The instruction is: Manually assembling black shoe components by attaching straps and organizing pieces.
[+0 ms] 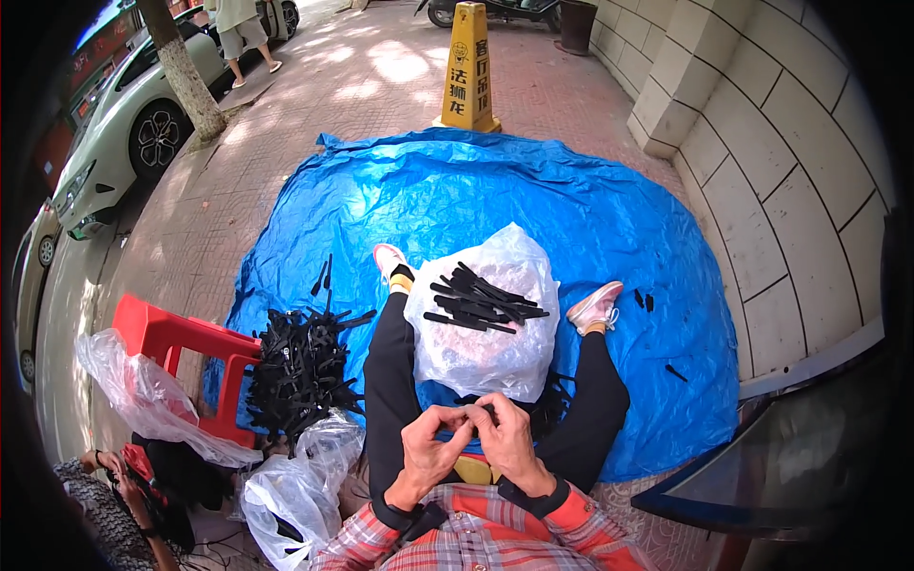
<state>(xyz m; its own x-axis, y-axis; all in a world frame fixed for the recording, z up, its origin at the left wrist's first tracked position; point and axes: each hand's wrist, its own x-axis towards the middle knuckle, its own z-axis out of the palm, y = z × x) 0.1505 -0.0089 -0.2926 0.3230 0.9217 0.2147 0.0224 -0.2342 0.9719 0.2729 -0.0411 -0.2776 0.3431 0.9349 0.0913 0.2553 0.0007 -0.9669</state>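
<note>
Close in front of my body, my left hand [431, 449] and my right hand [508, 443] meet with fingertips pinched together. Between them is a small black piece [488, 410], mostly hidden by the fingers; its kind cannot be made out. Just beyond my hands, a stuffed whitish plastic bag [455, 364] lies between my legs. On top of it rests a loose bunch of black strap-like strips [481, 301]. To the left of my leg, a large heap of similar black strips [300, 373] lies on a blue tarp [381, 195].
A red plastic stool [233, 395] lies at the left, with clear plastic [143, 381] over it. Another plastic bag [305, 485] is nearer. A yellow cone [468, 76] stands beyond the tarp. A tiled wall [771, 190] runs along the right. Another person's hands [116, 471] show lower left.
</note>
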